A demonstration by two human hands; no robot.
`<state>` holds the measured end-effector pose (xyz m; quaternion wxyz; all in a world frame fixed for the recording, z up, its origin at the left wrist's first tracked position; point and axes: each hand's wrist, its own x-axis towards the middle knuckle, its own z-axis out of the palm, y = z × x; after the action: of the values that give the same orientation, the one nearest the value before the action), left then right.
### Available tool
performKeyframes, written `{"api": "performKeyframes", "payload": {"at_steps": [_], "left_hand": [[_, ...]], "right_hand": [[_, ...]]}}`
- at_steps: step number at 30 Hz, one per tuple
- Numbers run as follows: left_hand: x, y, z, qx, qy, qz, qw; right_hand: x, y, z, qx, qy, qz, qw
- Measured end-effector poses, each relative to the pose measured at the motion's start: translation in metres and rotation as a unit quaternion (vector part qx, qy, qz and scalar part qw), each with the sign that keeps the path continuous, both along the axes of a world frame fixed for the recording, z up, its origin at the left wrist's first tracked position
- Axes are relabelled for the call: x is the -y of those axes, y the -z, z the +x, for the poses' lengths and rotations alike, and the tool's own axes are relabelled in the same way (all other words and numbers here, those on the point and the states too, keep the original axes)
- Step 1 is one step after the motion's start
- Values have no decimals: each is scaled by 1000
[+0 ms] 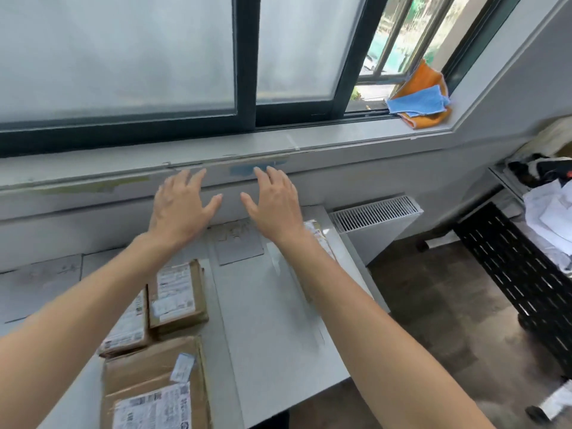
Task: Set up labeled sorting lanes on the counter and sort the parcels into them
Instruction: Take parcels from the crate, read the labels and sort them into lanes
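Both hands are empty and spread. The left hand point(182, 205) and right hand point(274, 202) reach past the far edge of the counter point(272, 320), fingers straight, toward the wall point(340, 178) under the window; whether they touch it I cannot tell. Between the wrists lies a label card point(238, 244) with faint writing, heading a bare lane. Three parcels point(178, 292) lie in the lane just to its left, and a fourth parcel point(320, 235) shows beside the right wrist. The lanes look laid out, so sorting seems the step in hand — part done. Next, I judge, the hands must draw back, read a parcel's sticker, grip it and carry it to the lane whose card matches — none stacked across a dividing line.
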<state>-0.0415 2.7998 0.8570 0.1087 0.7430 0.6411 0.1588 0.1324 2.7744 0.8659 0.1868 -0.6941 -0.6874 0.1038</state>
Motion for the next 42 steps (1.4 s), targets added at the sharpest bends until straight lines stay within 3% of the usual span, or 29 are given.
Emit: {"api": "performKeyframes", "payload": {"at_steps": [9,22,33,42], "left_hand": [[63,-85,-217,-36,-38,106,993],[169,-116,-514,-82,-259,116,955],[201,-102,-587,-93,-326,87,937],[179,-118,-605,-97,-323,108,935]], "right_hand": [[28,-74,-235,0,-96,65,993],[77,-118,-528,7,-309,118,944],[98,-104,-632,76,-392,90,912],[85,-126,-647,83,-377,105,917]]}}
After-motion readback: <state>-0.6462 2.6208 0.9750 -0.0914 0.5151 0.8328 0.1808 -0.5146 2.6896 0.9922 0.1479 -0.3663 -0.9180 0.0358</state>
